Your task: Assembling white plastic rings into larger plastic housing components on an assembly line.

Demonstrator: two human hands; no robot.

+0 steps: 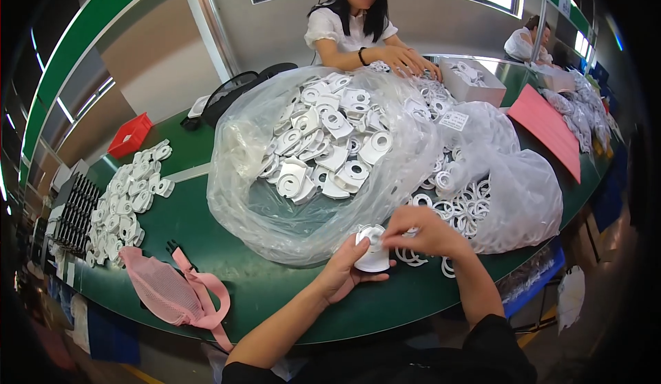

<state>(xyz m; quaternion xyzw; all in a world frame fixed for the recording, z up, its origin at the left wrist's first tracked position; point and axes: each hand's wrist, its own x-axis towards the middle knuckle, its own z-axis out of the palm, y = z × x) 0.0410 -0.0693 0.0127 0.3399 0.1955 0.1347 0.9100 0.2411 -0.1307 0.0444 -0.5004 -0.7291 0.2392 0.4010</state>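
Observation:
My left hand (342,272) is closed around a white plastic housing part (372,259) with a round opening, held above the front of the green table. My right hand (421,231) is pinched at the upper right side of that part; whether a small piece sits between its fingertips is hidden. Just beyond lies an open clear plastic bag (258,229) heaped with similar white housings (335,124). Right of my hands, loose white rings (468,208) spill from a second clear bag (523,205).
A pink mesh bag (162,288) with a strap lies at the front left of the green table (275,301). More white parts (127,201), black stacked trays (72,208) and a red bin (129,135) stand farther left. Across the table, a co-worker's hands (406,60) work near a white box (475,81).

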